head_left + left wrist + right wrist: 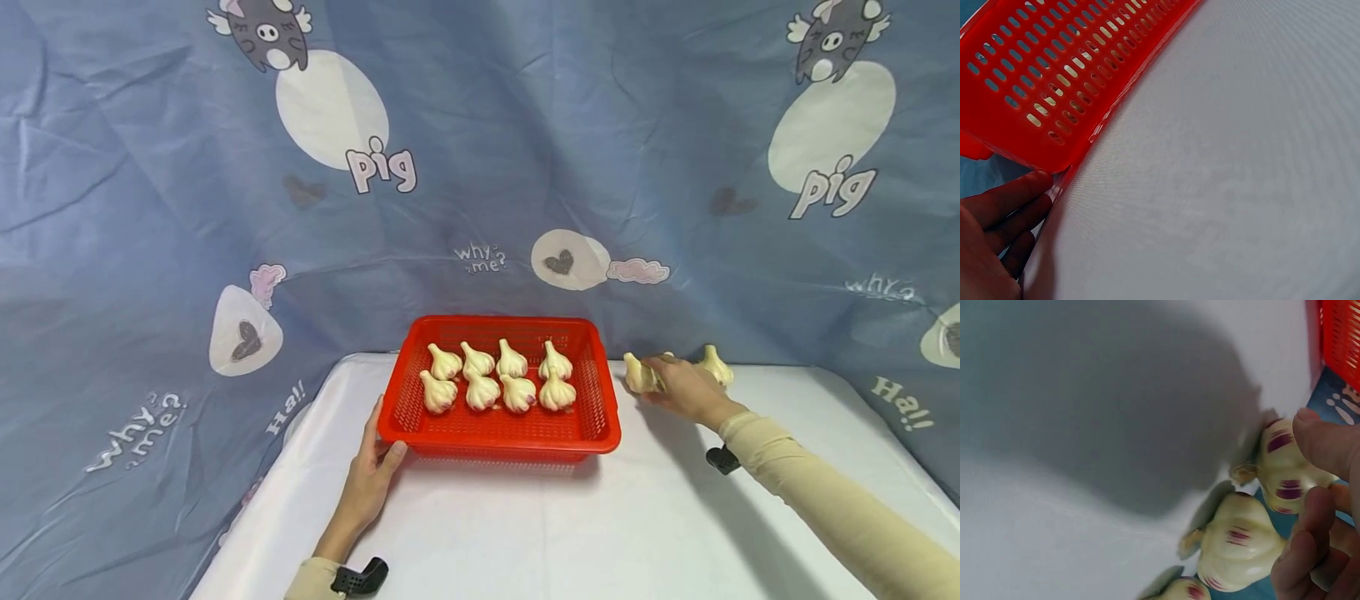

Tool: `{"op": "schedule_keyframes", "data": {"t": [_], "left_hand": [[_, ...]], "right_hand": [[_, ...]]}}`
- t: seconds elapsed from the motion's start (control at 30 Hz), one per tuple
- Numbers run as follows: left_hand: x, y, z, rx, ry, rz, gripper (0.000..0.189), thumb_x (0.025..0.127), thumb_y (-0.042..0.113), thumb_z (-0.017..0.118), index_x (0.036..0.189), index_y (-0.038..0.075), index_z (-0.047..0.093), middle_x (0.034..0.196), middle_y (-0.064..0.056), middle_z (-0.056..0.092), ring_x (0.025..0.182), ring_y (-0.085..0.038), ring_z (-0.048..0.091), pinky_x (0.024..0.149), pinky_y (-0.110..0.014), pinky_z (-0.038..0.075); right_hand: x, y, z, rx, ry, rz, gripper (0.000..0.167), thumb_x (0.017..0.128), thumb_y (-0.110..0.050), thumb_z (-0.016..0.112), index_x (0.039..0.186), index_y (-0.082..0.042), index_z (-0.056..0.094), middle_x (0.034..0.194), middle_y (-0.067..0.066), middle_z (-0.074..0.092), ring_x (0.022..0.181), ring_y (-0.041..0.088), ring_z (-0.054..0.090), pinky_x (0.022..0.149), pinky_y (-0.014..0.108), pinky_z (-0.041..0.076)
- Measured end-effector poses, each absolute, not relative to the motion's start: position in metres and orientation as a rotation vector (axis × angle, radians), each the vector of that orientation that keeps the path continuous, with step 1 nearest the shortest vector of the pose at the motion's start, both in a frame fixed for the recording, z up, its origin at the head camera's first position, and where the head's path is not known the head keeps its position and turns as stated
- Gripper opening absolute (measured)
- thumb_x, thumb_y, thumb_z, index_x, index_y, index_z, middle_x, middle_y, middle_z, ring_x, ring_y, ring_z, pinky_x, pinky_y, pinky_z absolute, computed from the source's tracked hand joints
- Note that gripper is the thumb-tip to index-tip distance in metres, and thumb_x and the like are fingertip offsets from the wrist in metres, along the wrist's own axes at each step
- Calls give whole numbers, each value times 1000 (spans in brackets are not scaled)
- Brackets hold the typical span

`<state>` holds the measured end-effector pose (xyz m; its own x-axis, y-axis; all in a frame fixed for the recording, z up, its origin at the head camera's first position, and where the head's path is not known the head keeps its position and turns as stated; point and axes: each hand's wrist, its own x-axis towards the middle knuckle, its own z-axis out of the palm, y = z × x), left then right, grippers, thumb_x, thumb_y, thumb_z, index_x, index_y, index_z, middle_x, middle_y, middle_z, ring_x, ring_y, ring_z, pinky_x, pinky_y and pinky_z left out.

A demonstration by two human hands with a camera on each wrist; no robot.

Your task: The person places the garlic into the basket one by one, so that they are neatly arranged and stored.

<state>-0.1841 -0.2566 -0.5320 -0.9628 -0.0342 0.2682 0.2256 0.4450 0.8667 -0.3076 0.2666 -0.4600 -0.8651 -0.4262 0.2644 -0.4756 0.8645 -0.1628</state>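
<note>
A red perforated plastic basket (498, 440) holds several cream garlic bulbs (512, 361) in two rows. My left hand (372, 471) rests at its front left corner, fingers along the left side and thumb by the front rim. The left wrist view shows those fingers (1025, 187) nearly straight, touching the red corner. To the right of the basket, my right hand (686, 390) grips a purple-streaked garlic bulb (1282, 465) on the table, thumb on one side and curled fingers on the other. A second bulb (1238, 544) lies right beside it, partly covered by the fingers.
Another garlic bulb (716, 367) lies to the right of my right hand. The white tabletop (495, 533) ends behind at a blue cloth (465, 167) with pig prints, which hangs at the back and left.
</note>
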Motion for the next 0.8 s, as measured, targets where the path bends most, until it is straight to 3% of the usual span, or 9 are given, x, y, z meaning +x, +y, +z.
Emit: {"op": "schedule_keyframes", "data": {"t": [0.43,0.8], "left_hand": [[-185,-257,-532,-162,-2452,-1541,82,106,21,61,171,38,15,166,-14,46,128,-39,66,113,-68,43],[-185,-257,-532,-159,-2456,-1565,81,107,21,60,171,37,14,170,-13,40,131,-40,65,113,-67,43]], "right_hand": [[-311,267,-478,642,-2743,345,53,79,-18,93,121,-2,63,99,19,73,70,34,70,48,43,49],[-307,261,-486,603,-2700,257,51,82,-17,89,119,-1,59,89,17,68,59,29,62,44,43,44]]}}
